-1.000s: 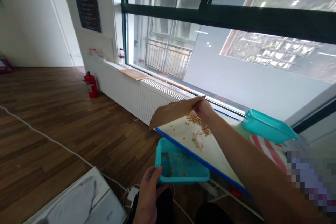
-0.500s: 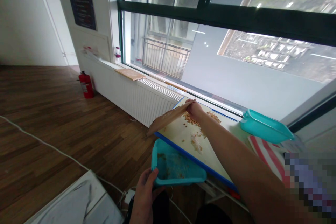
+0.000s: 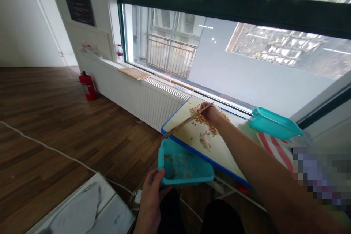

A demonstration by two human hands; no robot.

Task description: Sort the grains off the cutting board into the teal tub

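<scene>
My left hand (image 3: pixel 154 192) grips the near left corner of a turquoise plastic tray (image 3: pixel 189 181), thumb over its rim. The tray sits just under the table's blue edge and has a few brownish bits on its bottom. My right hand (image 3: pixel 210 113) is closed on the far end of a thin brown piece of cardboard (image 3: pixel 186 121), seen nearly edge-on above the tabletop. Small tan kernels (image 3: pixel 211 128) lie spread on the cream board (image 3: pixel 227 159) near my right hand. Closer to the tray side is a patch of whitish flaky scraps (image 3: pixel 204 140).
A second turquoise tray (image 3: pixel 276 124) stands at the table's far right beside a red-and-white striped cloth (image 3: pixel 275 150). A radiator (image 3: pixel 161 98) runs under the window. A white cable (image 3: pixel 68 162) crosses the floor past a marble-patterned box (image 3: pixel 82 204). A fire extinguisher (image 3: pixel 87 87) stands further back.
The cardboard has turned from showing its broad face to nearly edge-on, and my right hand has shifted slightly right. The left hand keeps its hold on the tray.
</scene>
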